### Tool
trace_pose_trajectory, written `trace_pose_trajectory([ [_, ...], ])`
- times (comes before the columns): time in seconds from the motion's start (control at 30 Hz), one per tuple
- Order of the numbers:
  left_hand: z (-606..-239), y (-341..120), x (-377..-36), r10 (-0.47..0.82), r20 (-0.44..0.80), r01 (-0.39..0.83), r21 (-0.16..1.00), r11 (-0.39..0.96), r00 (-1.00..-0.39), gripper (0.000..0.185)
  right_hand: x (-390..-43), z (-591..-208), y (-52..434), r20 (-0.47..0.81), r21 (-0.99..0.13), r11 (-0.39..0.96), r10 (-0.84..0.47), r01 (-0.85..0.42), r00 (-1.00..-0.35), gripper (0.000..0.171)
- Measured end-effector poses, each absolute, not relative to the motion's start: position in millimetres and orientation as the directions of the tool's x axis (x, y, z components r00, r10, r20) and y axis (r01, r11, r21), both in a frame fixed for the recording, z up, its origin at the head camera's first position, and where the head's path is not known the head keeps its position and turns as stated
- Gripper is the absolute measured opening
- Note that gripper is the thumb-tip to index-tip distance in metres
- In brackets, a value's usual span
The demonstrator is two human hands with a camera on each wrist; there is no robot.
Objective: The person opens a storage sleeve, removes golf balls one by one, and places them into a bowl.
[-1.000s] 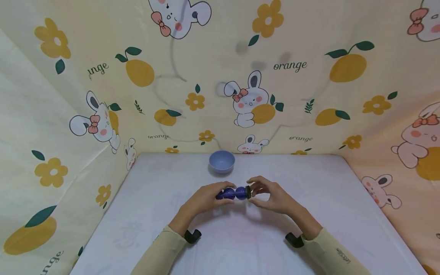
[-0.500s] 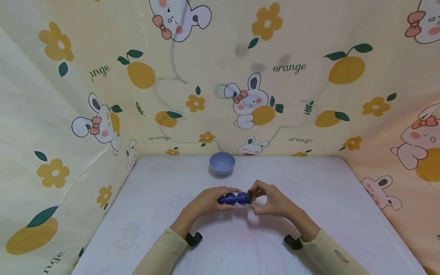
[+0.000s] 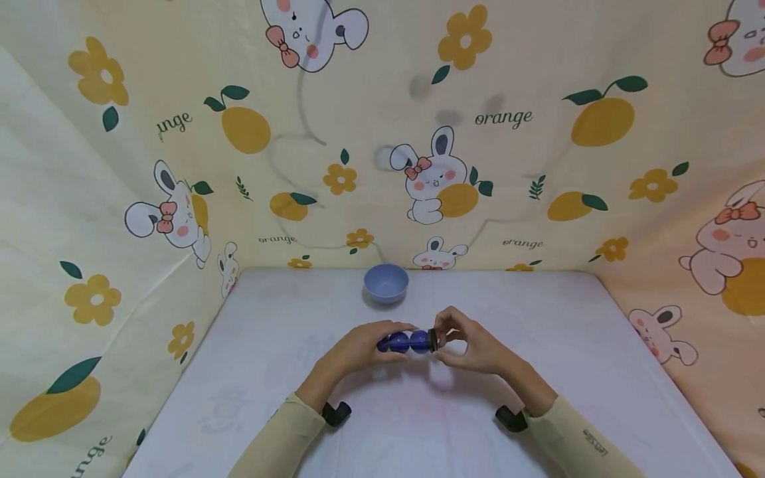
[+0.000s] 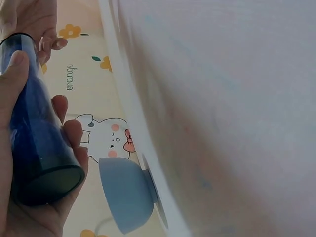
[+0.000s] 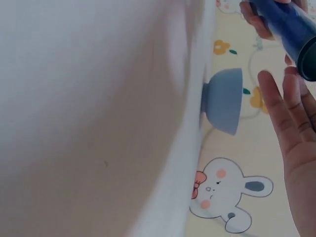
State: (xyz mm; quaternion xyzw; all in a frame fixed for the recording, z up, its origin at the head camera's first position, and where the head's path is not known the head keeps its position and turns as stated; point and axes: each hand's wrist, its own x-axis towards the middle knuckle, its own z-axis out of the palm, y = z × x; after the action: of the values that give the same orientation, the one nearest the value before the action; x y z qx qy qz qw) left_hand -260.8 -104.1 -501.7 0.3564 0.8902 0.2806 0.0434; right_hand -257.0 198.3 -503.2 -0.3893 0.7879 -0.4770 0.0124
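Observation:
My left hand (image 3: 363,345) grips a clear tube (image 4: 37,118) with blue balls (image 3: 399,342) inside, thumb on one side and fingers round the other. The tube lies sideways above the table. At its right end is a dark end cap (image 3: 433,340), where my right hand (image 3: 472,342) has its thumb and fingertips. In the right wrist view the outer fingers (image 5: 281,111) of that hand reach out loosely, close to the dark rim; its thumb is out of frame. The left wrist view shows the tube's greenish other end facing the camera.
A blue bowl (image 3: 386,283) stands upright near the table's back edge, just beyond the hands. The table (image 3: 287,299) has a pale cloth. Printed fabric walls (image 3: 370,99) with rabbits and oranges enclose it at the back and sides.
My right fingers were spread at the tube's dark end, then came in against it; now they sit slightly higher and looser there. My left hand keeps its hold, with the tube barely shifted.

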Motion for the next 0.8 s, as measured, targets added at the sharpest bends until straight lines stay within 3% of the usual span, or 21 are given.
trace_pose_trajectory([
  [0.17, -502.7, -104.7, -261.2, 0.65, 0.115, 0.594, 0.547, 0.59, -0.751, 0.062, -260.6, -504.8, 198.0, 0.323, -0.794, 0.23, -0.623, -0.562, -0.712, 0.051],
  [0.47, -504.0, -103.6, -259.9, 0.685, 0.148, 0.64, 0.538, 0.549, -0.713, 0.06, -263.7, -504.5, 194.2, 0.282, -0.818, 0.231, -0.638, -0.527, -0.717, 0.051],
  [0.8, -507.0, -104.2, -259.9, 0.685, 0.148, 0.642, 0.532, 0.553, -0.713, 0.06, -265.9, -503.3, 191.8, 0.283, -0.805, 0.241, -0.647, -0.541, -0.709, 0.051],
])
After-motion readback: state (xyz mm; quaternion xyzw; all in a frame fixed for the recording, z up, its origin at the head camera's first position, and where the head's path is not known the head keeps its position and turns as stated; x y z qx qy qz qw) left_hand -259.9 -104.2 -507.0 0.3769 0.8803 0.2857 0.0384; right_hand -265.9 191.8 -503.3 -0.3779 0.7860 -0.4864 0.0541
